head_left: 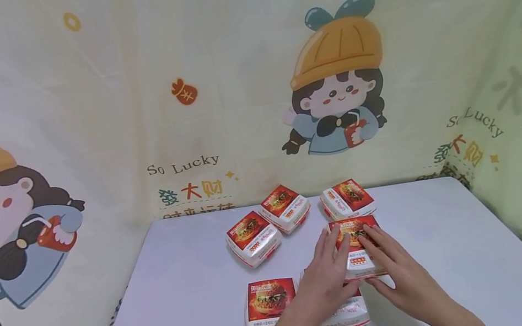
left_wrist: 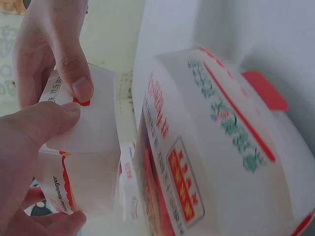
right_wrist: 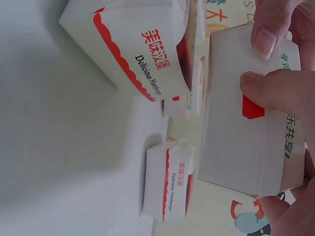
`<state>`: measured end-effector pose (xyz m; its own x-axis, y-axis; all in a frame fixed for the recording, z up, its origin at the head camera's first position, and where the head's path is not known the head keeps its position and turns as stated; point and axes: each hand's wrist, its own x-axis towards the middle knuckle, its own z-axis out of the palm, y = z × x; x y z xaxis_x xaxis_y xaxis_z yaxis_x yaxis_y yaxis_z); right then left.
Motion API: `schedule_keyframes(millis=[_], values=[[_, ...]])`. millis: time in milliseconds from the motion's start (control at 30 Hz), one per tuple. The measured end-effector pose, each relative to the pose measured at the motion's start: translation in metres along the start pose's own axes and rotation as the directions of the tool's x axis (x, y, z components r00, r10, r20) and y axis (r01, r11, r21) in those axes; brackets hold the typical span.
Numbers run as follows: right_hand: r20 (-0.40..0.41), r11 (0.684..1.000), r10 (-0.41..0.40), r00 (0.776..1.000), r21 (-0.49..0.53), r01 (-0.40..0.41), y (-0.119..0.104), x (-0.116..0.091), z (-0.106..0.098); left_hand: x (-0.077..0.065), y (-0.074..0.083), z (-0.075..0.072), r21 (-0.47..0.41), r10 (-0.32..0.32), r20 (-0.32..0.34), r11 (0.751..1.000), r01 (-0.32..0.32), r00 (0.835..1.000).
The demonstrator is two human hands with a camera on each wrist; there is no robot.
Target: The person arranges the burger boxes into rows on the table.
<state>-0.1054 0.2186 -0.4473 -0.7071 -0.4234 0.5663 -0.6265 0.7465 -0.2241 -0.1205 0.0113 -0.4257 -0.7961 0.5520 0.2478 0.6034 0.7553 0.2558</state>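
Note:
Both hands hold one hamburger box, a white carton with a red burger picture on its lid, tilted slightly above the table. My left hand grips its left side, fingers over the lid and thumb on the near wall. My right hand grips the right side likewise. In the left wrist view the left thumb presses near the box's red tab. The right thumb rests by that red tab in the right wrist view. Partly hidden behind the left arm is another hamburger box, directly below the held one.
A closed hamburger box lies at the front left. Farther back stand two touching boxes, a left one and a right one; another box is behind the held one. A printed curtain rises behind the white table.

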Motion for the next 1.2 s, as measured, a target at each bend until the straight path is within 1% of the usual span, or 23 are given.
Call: schedule_keyframes(millis=[100,367,567,667,800,867,1033,1200], values=[[-0.007,1.0,0.001,1.0,-0.005,-0.001,0.001,-0.004,-0.004,0.001,0.005,0.002,0.035,0.012,0.0,0.999,-0.012,1.0],[-0.039,1.0,0.006,0.999,-0.005,-0.006,0.001,-0.011,-0.012,0.004,0.014,0.004,0.145,0.084,-0.037,0.986,-0.077,0.996],[-0.047,1.0,0.011,0.999,-0.012,-0.012,0.003,-0.016,-0.017,0.007,0.02,0.004,0.146,0.121,-0.034,0.983,-0.115,0.992],[-0.053,1.0,0.009,0.999,-0.013,-0.009,0.004,-0.018,-0.019,0.008,0.023,0.004,0.162,0.133,-0.039,0.979,-0.125,0.99],[-0.056,1.0,0.007,0.998,-0.021,-0.008,0.005,-0.022,-0.021,0.008,0.027,0.008,0.194,0.165,-0.056,0.969,-0.152,0.985],[-0.059,1.0,0.005,0.998,-0.024,-0.006,0.005,-0.025,-0.022,0.007,0.029,0.01,0.201,0.177,-0.054,0.966,-0.163,0.983],[-0.067,1.0,0.007,0.998,-0.023,-0.009,0.006,-0.032,-0.022,0.004,0.032,0.016,0.191,0.176,-0.028,0.967,-0.167,0.984],[-0.074,1.0,0.016,0.997,-0.025,-0.018,0.008,-0.039,-0.021,0.003,0.038,0.02,0.185,0.186,-0.045,0.967,-0.175,0.982]])
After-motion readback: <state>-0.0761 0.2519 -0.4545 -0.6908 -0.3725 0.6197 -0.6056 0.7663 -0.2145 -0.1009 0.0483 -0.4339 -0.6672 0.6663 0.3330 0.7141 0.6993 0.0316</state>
